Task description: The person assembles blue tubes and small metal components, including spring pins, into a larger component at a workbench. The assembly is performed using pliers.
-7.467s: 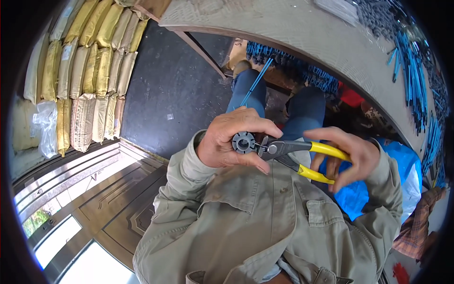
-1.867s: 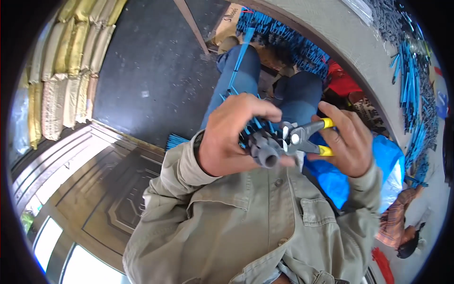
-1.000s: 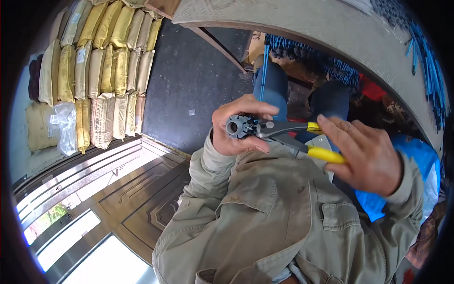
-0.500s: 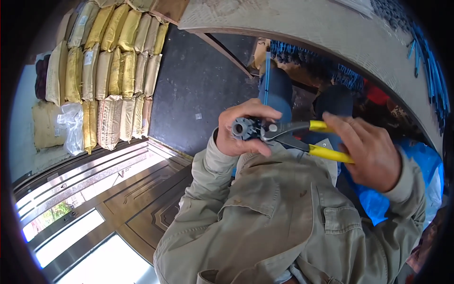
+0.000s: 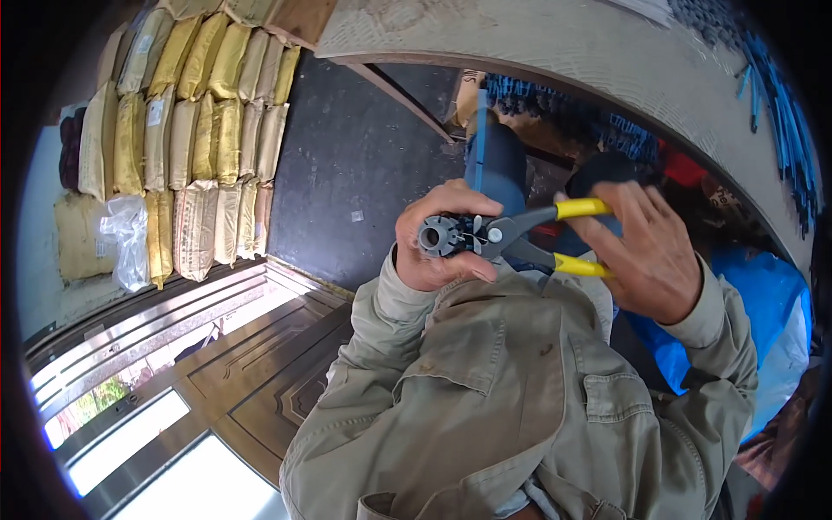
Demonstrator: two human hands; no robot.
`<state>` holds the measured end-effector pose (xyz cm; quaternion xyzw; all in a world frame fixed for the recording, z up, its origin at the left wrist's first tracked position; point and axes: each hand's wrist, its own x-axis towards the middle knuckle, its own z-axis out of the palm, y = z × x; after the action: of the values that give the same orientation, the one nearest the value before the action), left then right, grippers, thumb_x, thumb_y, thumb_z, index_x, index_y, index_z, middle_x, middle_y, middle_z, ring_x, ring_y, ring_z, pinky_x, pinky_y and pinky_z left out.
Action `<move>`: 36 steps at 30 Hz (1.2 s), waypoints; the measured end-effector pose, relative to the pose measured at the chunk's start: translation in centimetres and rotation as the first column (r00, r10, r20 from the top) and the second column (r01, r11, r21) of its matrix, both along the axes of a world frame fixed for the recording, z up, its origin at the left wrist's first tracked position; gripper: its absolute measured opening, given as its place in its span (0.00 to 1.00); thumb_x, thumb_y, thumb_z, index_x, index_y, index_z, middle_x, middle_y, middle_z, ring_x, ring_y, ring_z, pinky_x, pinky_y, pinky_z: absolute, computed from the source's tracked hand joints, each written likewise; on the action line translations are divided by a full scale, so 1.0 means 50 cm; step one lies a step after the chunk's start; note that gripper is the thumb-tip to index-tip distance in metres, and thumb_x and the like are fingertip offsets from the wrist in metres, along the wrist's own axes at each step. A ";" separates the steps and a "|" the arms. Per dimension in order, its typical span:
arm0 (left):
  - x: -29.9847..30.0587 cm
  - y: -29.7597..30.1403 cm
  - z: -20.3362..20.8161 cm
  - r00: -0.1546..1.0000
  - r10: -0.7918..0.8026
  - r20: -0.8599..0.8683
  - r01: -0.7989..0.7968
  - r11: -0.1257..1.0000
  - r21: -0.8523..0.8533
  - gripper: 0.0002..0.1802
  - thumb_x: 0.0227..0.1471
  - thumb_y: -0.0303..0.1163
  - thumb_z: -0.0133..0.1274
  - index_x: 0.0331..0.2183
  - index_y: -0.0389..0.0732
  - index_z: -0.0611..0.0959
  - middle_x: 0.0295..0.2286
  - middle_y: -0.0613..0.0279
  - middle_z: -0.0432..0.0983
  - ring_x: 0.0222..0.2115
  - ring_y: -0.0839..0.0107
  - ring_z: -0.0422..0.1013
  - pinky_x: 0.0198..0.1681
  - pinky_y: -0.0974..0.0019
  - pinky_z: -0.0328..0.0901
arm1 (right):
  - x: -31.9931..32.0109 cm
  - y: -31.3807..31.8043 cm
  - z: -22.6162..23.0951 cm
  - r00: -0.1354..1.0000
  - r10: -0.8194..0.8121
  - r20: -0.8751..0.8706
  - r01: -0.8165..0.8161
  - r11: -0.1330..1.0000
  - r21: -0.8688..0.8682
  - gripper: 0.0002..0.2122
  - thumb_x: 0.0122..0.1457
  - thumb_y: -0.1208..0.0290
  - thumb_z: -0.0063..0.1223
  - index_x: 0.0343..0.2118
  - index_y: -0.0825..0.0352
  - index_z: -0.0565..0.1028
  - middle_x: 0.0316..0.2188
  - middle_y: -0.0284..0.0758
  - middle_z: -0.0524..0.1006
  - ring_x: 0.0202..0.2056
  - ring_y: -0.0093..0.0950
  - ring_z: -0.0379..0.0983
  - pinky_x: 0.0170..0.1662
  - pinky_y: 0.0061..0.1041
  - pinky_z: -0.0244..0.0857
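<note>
My left hand is closed around a dark cylindrical part with a hollow, notched grey end. A thin blue rod sticks up from behind this hand. My right hand holds a pair of pliers by the yellow handles, which stand spread apart. Its fingers are partly blurred over the upper handle. The jaws meet the side of the dark part, between my left thumb and fingers. Thin wire-like bits show beside the jaws; what they grip is too small to make out.
A grey worktop curves across the far side, with a bundle of blue rods at its right. Stacked yellow and tan sacks stand at the left. Blue plastic sheeting lies right of my arm. A panelled door is at lower left.
My right hand has moved up and to the left, and the plier handles are spread wider. My left hand keeps its hold on the dark part, with a slight shift left.
</note>
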<state>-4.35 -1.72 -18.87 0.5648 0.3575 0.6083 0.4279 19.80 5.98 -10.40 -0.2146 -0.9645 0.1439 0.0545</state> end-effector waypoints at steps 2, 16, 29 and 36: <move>0.004 0.001 0.003 0.999 0.034 -0.017 -0.034 0.999 -0.010 0.35 0.22 0.43 0.71 0.35 0.35 0.78 0.29 0.61 0.74 0.28 0.72 0.67 0.33 0.70 0.61 | -0.022 0.024 0.010 0.997 0.015 -0.071 -0.001 0.981 0.194 0.21 0.41 0.74 0.56 0.42 0.66 0.72 0.38 0.40 0.68 0.36 0.36 0.68 0.37 0.33 0.64; -0.020 -0.014 0.000 0.980 0.198 -0.031 -0.197 0.980 0.015 0.32 0.26 0.43 0.70 0.34 0.36 0.78 0.27 0.63 0.72 0.26 0.74 0.66 0.31 0.72 0.59 | -0.063 0.007 -0.055 0.995 0.064 -0.074 -0.060 0.996 0.062 0.15 0.36 0.73 0.60 0.29 0.68 0.68 0.31 0.41 0.67 0.30 0.34 0.68 0.32 0.30 0.64; -0.024 -0.005 0.015 0.992 0.121 -0.016 -0.121 0.992 0.044 0.31 0.26 0.41 0.71 0.34 0.36 0.77 0.29 0.62 0.74 0.26 0.74 0.66 0.31 0.71 0.60 | -0.055 0.050 -0.022 0.985 0.167 -0.046 -0.139 0.920 0.368 0.12 0.42 0.69 0.56 0.25 0.67 0.65 0.29 0.42 0.66 0.28 0.34 0.68 0.29 0.29 0.63; -0.013 0.003 0.008 0.990 0.135 0.048 -0.136 0.991 0.016 0.33 0.25 0.41 0.70 0.35 0.35 0.77 0.28 0.62 0.74 0.26 0.74 0.66 0.31 0.72 0.60 | -0.050 0.059 -0.024 0.982 0.178 -0.063 -0.134 0.891 0.433 0.12 0.44 0.67 0.56 0.24 0.67 0.65 0.28 0.41 0.66 0.28 0.34 0.67 0.29 0.29 0.63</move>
<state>-5.01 -1.55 -18.46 0.5289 0.3790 0.6524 0.3885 17.28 8.92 -11.58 -0.1115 -0.9827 -0.0561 0.1370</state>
